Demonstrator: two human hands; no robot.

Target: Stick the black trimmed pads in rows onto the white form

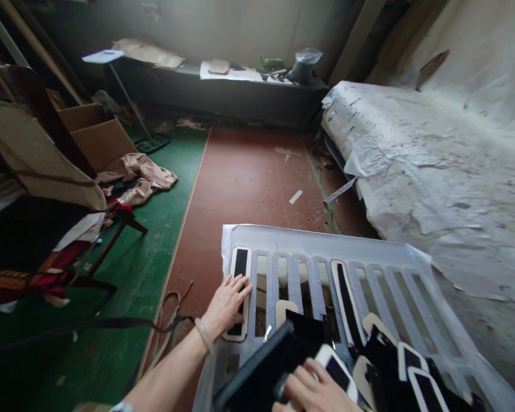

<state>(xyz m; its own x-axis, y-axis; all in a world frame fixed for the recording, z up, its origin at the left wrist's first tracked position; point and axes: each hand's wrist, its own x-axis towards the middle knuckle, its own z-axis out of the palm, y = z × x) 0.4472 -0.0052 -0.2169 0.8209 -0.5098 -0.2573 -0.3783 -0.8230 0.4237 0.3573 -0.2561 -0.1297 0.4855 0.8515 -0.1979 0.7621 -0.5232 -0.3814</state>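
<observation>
My left hand (232, 303) lies with its fingers spread on a long white-edged strip with a black centre (240, 263), at the left end of a slotted, pale-covered rack (292, 243). At the bottom, my right hand (311, 386) has its fingers curled at a dark, flat-sided object (257, 366); what the fingers grip is unclear. Just beyond that hand is a white-rimmed black piece (337, 372). Another long strip (347, 303) rests across the middle slots. Several black and beige pieces (381, 343) are heaped on the rack's right part.
A white-covered table (381, 131) stands at the right. Along the back wall runs a low bench (223, 94) bearing cloth and bags. At the left are a chair (47, 160), a cardboard box (103, 143) and crumpled fabric (146, 174). A strap (111, 324) crosses the floor.
</observation>
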